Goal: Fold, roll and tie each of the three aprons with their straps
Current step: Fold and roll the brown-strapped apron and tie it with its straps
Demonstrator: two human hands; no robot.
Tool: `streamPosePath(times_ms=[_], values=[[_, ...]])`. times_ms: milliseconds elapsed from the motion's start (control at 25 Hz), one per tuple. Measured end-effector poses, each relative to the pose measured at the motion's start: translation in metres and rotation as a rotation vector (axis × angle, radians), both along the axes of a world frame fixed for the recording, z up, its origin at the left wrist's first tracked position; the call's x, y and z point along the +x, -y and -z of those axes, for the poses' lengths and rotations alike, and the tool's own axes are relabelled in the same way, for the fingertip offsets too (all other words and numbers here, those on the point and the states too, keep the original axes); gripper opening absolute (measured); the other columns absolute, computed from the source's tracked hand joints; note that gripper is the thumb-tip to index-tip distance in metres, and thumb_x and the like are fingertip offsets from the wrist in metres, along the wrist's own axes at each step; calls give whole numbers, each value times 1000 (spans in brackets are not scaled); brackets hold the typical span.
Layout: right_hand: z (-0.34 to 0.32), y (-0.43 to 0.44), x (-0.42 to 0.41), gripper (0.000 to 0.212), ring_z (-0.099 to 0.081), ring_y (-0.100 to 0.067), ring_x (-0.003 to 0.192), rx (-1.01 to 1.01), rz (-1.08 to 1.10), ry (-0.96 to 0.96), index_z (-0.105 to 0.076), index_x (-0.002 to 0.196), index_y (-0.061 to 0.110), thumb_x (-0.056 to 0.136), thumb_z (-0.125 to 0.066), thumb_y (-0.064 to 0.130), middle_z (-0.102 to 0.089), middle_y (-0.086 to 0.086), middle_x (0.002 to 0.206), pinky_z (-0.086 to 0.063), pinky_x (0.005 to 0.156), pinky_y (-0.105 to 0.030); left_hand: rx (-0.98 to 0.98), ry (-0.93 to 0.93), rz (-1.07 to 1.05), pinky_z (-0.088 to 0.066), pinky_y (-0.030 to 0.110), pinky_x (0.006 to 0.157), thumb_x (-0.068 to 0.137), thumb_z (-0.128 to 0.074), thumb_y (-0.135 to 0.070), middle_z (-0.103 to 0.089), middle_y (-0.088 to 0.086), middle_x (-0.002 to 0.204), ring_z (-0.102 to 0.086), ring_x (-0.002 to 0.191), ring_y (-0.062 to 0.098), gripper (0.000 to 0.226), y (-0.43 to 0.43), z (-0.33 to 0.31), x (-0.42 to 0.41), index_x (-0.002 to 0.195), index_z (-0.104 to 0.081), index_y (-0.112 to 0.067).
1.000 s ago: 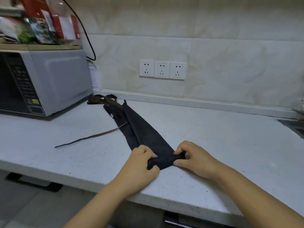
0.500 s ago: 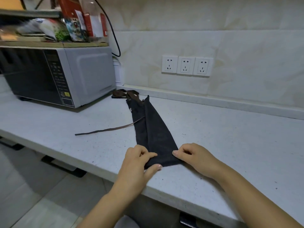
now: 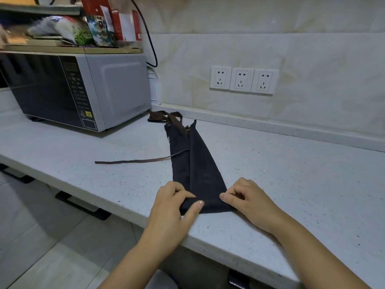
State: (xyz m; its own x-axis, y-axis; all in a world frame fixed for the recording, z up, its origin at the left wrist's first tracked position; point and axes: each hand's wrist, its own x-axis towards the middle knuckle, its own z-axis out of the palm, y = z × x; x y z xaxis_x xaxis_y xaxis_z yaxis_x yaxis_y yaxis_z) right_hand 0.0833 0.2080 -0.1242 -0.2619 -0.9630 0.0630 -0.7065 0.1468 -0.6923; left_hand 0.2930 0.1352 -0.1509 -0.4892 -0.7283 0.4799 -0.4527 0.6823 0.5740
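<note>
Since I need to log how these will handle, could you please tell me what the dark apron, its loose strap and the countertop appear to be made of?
Apron: dark woven cloth, probably cotton or a blend, matte; it lies limp with soft folds. Strap: thin brown band, fabric or faux leather; cannot tell which. Countertop: white speckled stone or composite, smooth.

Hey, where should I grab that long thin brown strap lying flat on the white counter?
Probably pinch the long thin brown strap near its free left end, coming from above: it lies flat and loose on the white counter there, while its right end runs onto the folded dark apron.
</note>
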Motion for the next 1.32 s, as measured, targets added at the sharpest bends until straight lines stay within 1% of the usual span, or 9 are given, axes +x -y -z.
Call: streamPosePath(times_ms=[120, 200, 320, 520, 600, 720, 920, 1160, 1320], values=[[-1, -1, 0, 28, -50, -6, 92, -6, 11, -10, -63, 72, 29, 84, -61, 54, -57, 9, 89, -41, 85, -24, -49, 52, 40, -34, 9, 82, 91, -45, -53, -46, -25, 100, -41, 101, -1, 27, -3, 2, 3, 114, -54, -40], [-5, -6, 1, 12, -52, -5, 88, -39, -7, 86, -67, 81, 36, 80, -69, 48, -57, 9, 90, -42, 81, -19, -51, 37, 33, -36, 12, 79, 92, -46, -50, -49, -24, 98, -43, 98, 0, 20, -4, 0, 2, 109, -53, -42], [-7, -11, 0, 19, -53, -1, 87, -50, -46, 185, -68, 88, 42, 73, -79, 40, -55, 13, 93, -41, 78, -14, 14, 4, 0, -36, 12, 78, 93, -54, -40, -53, -22, 95, -45, 96, -2, 9, -2, -4, -4, 100, -59, -38], [-7, -4, 2, 8, -51, -2, 91, -39, -5, 66, -69, 82, 37, 82, -69, 45, -56, 12, 95, -39, 80, -17, -6, 12, -54, -31, 5, 83, 93, -56, -39, -45, -18, 104, -36, 101, 1, 20, 0, 0, -7, 109, -65, -30], [-5, 0, 2, 24, -51, -6, 90, -14, 17, 30, -64, 72, 33, 88, -59, 49, -54, 10, 89, -40, 81, -21, -23, 32, 7, -33, 6, 83, 91, -58, -42, -47, -22, 105, -39, 102, -2, 29, -2, 1, -1, 120, -58, -34], [-2, 2, 2, 45, -50, -12, 83, 1, 61, -33, -53, 64, 18, 93, -48, 52, -50, 7, 80, -40, 75, -24, -12, 9, 41, -35, 8, 78, 88, -62, -44, -51, -28, 97, -46, 98, -3, 24, -5, -1, 4, 110, -57, -37], [-9, -12, 4, 13, -53, -5, 88, -40, -14, 196, -68, 93, 41, 81, -71, 44, -59, 14, 99, -42, 79, -16, 24, 13, -38, -32, 8, 80, 91, -57, -43, -51, -21, 95, -41, 97, 0, 15, 3, -1, -6, 97, -64, -32], [-7, -4, 3, 12, -47, -3, 96, -18, 5, 78, -70, 88, 33, 86, -64, 44, -52, 11, 98, -36, 80, -15, 60, 1, -23, -36, 14, 76, 89, -50, -50, -51, -22, 93, -47, 96, 2, 16, 3, -5, -5, 99, -58, -40], [-7, -6, 2, 17, -53, -5, 82, -39, 37, 119, -67, 77, 33, 84, -65, 48, -58, 8, 90, -41, 77, -19, 33, -11, 13, -35, 12, 75, 87, -60, -48, -51, -24, 93, -45, 96, -1, 17, 0, -2, 0, 100, -60, -37]])
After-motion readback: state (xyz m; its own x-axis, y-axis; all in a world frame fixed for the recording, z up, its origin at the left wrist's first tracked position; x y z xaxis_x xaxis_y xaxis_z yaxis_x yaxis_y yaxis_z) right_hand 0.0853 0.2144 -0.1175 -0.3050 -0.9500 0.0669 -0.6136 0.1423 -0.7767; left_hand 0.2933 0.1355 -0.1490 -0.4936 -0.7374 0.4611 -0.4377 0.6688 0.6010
